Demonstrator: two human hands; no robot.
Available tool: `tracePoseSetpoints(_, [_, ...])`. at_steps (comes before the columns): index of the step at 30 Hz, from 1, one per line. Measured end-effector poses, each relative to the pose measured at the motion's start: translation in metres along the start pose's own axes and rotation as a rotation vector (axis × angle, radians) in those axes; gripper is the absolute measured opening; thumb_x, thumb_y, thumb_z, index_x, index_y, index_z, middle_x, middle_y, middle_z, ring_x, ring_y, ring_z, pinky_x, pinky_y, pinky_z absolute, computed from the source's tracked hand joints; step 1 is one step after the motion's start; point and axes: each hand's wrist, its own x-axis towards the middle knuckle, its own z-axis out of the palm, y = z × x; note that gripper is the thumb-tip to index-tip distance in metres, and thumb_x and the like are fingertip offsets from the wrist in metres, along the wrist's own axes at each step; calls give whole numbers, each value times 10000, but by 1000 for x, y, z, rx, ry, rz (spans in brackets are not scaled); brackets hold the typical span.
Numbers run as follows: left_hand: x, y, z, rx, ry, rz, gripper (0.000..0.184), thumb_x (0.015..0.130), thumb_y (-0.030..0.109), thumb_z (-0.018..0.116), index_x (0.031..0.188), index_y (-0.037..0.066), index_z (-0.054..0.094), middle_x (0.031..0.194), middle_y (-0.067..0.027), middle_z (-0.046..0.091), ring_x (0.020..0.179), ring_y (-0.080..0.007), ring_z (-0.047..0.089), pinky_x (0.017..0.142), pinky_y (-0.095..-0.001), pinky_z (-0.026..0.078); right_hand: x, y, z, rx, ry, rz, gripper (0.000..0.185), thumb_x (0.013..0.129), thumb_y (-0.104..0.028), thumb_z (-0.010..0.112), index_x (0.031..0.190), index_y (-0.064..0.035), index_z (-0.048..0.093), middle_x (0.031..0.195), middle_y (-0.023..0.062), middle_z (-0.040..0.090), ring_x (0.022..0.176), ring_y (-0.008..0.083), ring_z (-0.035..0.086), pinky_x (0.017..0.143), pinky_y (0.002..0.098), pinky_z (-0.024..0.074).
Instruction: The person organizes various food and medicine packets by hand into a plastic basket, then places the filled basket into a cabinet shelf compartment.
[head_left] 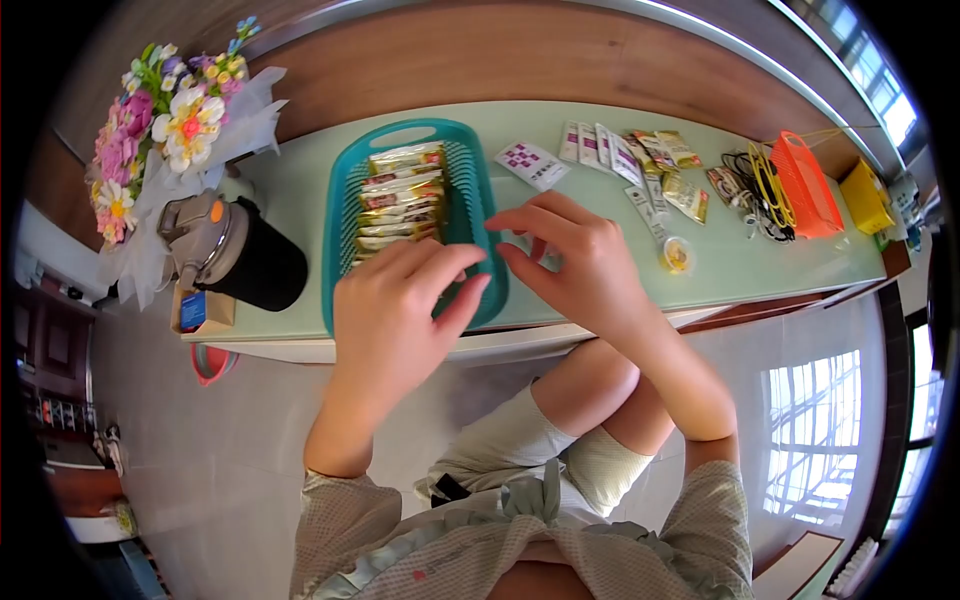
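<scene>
My left hand (392,305) hovers over the near end of a teal plastic basket (338,215), thumb and index finger apart, holding nothing I can see. Inside the basket, a row of gold-and-white wrapped packets (400,195) is lined up on the left side; the hand hides its near end. My right hand (572,250) is at the basket's right rim, fingers bent and thumb apart from them, with no object visible in its grip. Beyond it lies a white sachet with a purple pattern (532,165) on the table. Something pale and clear behind the right fingers is too hidden to name.
Right of the hands lie white-purple sachets (583,145), gold packets (687,197), a small round cup (677,254), coiled cables (768,195), an orange basket (808,190) and a yellow box (866,198). A black tumbler (265,260) and a flower bouquet (187,130) stand left.
</scene>
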Motion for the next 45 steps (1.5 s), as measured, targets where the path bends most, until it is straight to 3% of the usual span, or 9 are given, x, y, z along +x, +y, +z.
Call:
tracePoseSetpoints(7, [19,42,51,-141,-35,129,168,747,58,713,907,94,680,742,-34,647,668,-218,603,568,-329,480,-36,23,-54,34,160,164,236,744,14,683,958,-85,687,836,62,633,609,160,616,556,276,485])
tracePoseSetpoints(23, [74,60,194,-190,-277,49,115,792,141,669,903,119,655,809,-32,672,801,-244,648,684,-368,500,-94,134,-117,-230,239,506,210,782,-132,688,992,-132,703,880,51,653,696,178,630,597,299,489])
tracePoseSetpoints(32, [104,42,262,-213,-171,70,268,793,131,664,1053,78,630,984,-99,674,933,-285,629,780,-388,513,-66,213,-106,-437,184,400,415,767,-245,695,1151,-100,634,1099,87,645,1003,301,602,828,383,490])
tracePoseSetpoints(38, [104,36,276,-187,-193,49,334,791,127,662,1113,58,604,1028,-112,660,960,-288,620,808,-388,507,-39,247,-92,-602,67,408,557,734,-310,728,1223,-83,588,1201,93,609,1051,299,597,876,421,466])
tracePoseSetpoints(41, [102,32,280,-161,-199,49,344,788,128,664,1116,50,597,1025,-110,658,969,-286,616,818,-389,503,-32,263,-77,-689,43,420,604,727,-343,733,1248,-92,559,1175,86,615,1053,296,596,883,438,461])
tracePoseSetpoints(45, [101,27,282,-147,-212,33,346,786,125,663,1115,47,593,1032,-110,655,974,-284,614,824,-390,500,-19,264,-71,-783,10,422,495,735,-313,709,1145,-76,565,1058,95,628,952,281,631,811,423,502])
